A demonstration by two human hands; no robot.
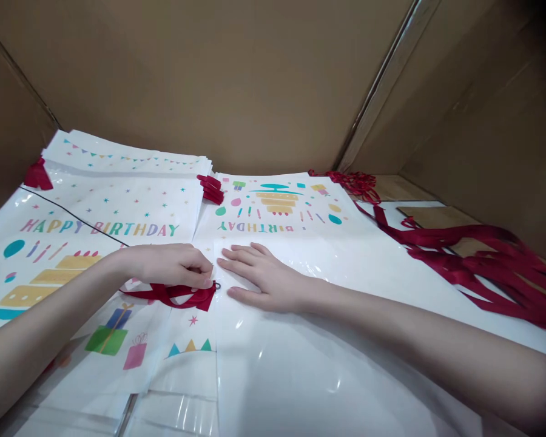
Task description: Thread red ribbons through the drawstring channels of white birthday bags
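Note:
My left hand (182, 265) is closed, its fingers pinched on a dark red ribbon (175, 296) at the edge of a blank white glossy sheet (277, 376). A small dark metal loop (218, 286) sticks out by the fingertips. What it belongs to is hidden under the hand. My right hand (259, 279) lies flat on the white sheet with its fingers spread, just right of the ribbon. Beneath the left forearm is a stack of white sheets printed HAPPY BIRTHDAY (131, 203). A thin black cord (75, 213) crosses the stack and passes behind the left wrist.
Several red ribbon ends (210, 189) stick out at the stack's right edge. An upside-down printed sheet (236, 209) lies behind my right hand. Long red ribbons (491, 255) trail at the right. Tall brown cardboard walls (236, 73) enclose the back and sides.

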